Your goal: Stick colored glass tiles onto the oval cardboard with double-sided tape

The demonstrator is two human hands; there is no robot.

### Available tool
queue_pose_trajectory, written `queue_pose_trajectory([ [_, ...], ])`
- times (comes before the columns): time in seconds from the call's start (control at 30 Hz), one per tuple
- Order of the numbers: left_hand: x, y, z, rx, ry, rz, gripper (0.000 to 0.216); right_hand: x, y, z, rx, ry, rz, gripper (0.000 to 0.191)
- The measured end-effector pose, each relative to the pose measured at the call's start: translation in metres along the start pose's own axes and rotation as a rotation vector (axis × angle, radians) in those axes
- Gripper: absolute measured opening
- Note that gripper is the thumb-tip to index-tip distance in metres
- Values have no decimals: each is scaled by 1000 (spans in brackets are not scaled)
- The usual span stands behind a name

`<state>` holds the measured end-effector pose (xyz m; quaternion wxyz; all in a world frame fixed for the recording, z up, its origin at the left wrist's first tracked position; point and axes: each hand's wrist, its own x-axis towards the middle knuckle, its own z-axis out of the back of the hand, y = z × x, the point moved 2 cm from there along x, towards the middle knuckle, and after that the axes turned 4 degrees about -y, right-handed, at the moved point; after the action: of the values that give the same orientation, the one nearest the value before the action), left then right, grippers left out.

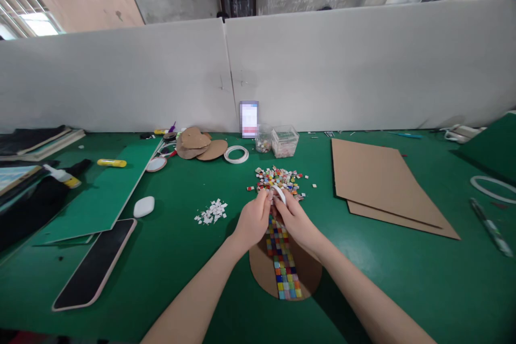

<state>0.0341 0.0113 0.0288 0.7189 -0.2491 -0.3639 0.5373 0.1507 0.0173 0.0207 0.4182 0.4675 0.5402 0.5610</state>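
My left hand (255, 219) and my right hand (296, 220) meet in front of me, fingers closed in a pinch. Between them shows a curved white strip (279, 194), perhaps part of a tape roll; the fingers hide the rest. Below the hands lies a round cardboard piece (262, 271) bearing a band of colourful mosaic tiles (287, 271). Just beyond the fingertips is a heap of loose mosaic tiles (278, 176). Small white paper scraps (212, 212) lie to the left of my left hand.
Behind the tiles stand a clear plastic box (285, 142), a small clear cup (263, 144) and a propped phone (249, 121). Cardboard sheets (374, 177) lie right. A dark phone (97, 266), white case (144, 207) and green board (108, 193) lie left; cardboard shapes (213, 149) and a white ring (236, 155) sit behind.
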Motion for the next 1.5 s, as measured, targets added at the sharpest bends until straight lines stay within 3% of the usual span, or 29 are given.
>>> queue_pose_trajectory([
  [0.37,1,-3,4,-89,17,12,24,0,6,1,-18,27,49,14],
  [0.53,2,-1,3,-295,65,91,28,4,9,8,-36,55,68,18],
  [0.77,4,1,-4,-675,61,292,28,4,18,7,62,44,-64,21],
  [0.9,6,0,-6,-924,117,381,28,5,15,6,-20,-4,7,28],
  [1.1,6,-4,-5,-1072,172,425,29,10,9,16,-102,-139,37,25],
  [1.23,5,-8,-2,-1203,265,491,28,12,4,25,-149,-247,25,36],
  [1.37,3,-9,0,-1306,371,599,26,11,5,25,-181,-266,34,36],
  [1.5,1,-7,-1,-1351,407,688,26,6,13,18,-290,-243,143,27],
])
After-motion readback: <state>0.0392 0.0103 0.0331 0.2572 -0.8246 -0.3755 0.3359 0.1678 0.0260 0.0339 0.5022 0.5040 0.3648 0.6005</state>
